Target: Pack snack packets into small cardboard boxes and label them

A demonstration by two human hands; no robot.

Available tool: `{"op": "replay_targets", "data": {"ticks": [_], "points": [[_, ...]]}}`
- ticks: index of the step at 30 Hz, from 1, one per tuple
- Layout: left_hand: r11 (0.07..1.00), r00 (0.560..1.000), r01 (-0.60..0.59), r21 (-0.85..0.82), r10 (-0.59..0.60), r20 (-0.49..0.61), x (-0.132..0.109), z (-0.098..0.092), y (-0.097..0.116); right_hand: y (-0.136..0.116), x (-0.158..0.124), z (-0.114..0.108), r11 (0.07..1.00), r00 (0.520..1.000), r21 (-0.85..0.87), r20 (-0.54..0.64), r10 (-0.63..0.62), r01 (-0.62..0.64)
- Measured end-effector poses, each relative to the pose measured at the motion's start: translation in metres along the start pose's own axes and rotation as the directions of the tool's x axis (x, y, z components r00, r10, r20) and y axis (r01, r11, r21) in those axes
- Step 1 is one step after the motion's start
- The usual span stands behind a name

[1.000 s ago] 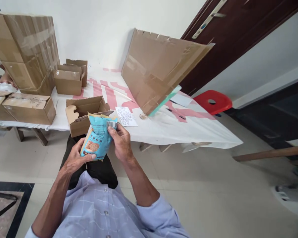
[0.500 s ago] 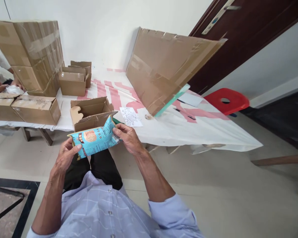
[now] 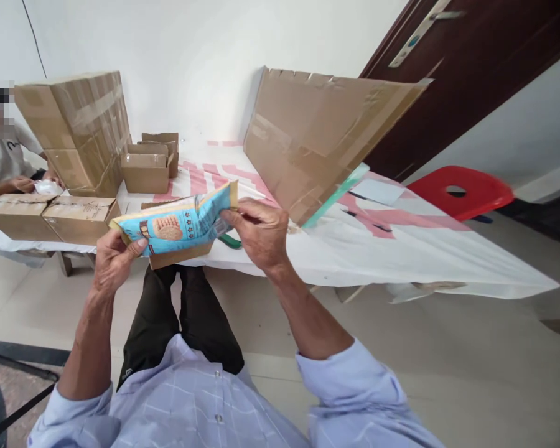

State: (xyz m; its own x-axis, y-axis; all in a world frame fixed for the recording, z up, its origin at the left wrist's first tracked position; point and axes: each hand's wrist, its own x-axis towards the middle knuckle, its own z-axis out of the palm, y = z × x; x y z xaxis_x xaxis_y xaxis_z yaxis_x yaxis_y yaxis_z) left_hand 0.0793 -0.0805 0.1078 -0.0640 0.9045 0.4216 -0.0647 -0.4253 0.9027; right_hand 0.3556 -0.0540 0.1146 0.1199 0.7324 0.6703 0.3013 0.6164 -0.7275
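Note:
A blue printed snack packet [image 3: 172, 225], with a picture of a biscuit on its face, is stretched out between my two hands. Its left end is pinched by my left hand [image 3: 114, 254], thumb on the front. My right hand [image 3: 261, 230] grips the packet near its right end, fingers closed on the edge. Directly behind and below the packet, on the table, stands an open cardboard box [image 3: 182, 256], mostly hidden by the packet. Part of a green curved thing [image 3: 231, 241] shows beside that box, below my right hand.
The table [image 3: 429, 261] has a white and pink cover. Cardboard boxes [image 3: 81, 218] stand at left below a taped stack [image 3: 88, 130], with small open boxes [image 3: 144, 171] beside it. A large cardboard sheet [image 3: 322, 137] leans behind; a red stool [image 3: 462, 190] stands right. A person [image 3: 4, 155] sits far left.
Both hands have raised the packet in front of the open box, covering more of it. My right hand now hides the white sheet with small rings. The view has tipped up, showing more of the person.

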Motion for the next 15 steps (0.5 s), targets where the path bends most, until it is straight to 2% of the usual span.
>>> {"op": "replay_targets", "data": {"ticks": [4, 6, 8, 10, 12, 13, 15], "points": [[0.976, 0.976, -0.215, 0.027, 0.216, -0.043, 0.022, 0.001, 0.033, -0.023, 0.024, -0.002, 0.980, 0.974, -0.054, -0.104, -0.199, 0.194], [0.966, 0.964, -0.257, 0.030, 0.259, -0.063, 0.027, 0.000, 0.036, -0.026, 0.027, -0.001, 0.973, 0.967, -0.071, -0.114, -0.228, 0.221], [0.970, 0.969, -0.239, 0.039, 0.241, -0.059, 0.027, -0.004, 0.030, -0.022, 0.025, 0.000, 0.976, 0.973, -0.080, -0.097, -0.211, 0.204], [0.986, 0.985, -0.162, 0.049, 0.164, -0.044, 0.022, -0.009, 0.016, -0.010, 0.018, 0.002, 0.990, 0.991, -0.064, -0.043, -0.129, 0.126], [0.999, 1.000, -0.027, 0.045, 0.028, -0.014, 0.014, -0.013, 0.000, 0.007, 0.008, 0.006, 1.000, 0.997, -0.014, 0.074, 0.026, -0.025], [0.998, 0.999, 0.048, 0.033, -0.048, 0.001, 0.008, -0.014, -0.007, 0.015, 0.002, 0.007, 0.992, 0.982, 0.023, 0.152, 0.116, -0.121], [0.985, 0.984, 0.173, -0.004, -0.172, 0.037, -0.003, -0.016, -0.019, 0.031, -0.009, 0.010, 0.943, 0.908, 0.107, 0.324, 0.266, -0.315]]}}
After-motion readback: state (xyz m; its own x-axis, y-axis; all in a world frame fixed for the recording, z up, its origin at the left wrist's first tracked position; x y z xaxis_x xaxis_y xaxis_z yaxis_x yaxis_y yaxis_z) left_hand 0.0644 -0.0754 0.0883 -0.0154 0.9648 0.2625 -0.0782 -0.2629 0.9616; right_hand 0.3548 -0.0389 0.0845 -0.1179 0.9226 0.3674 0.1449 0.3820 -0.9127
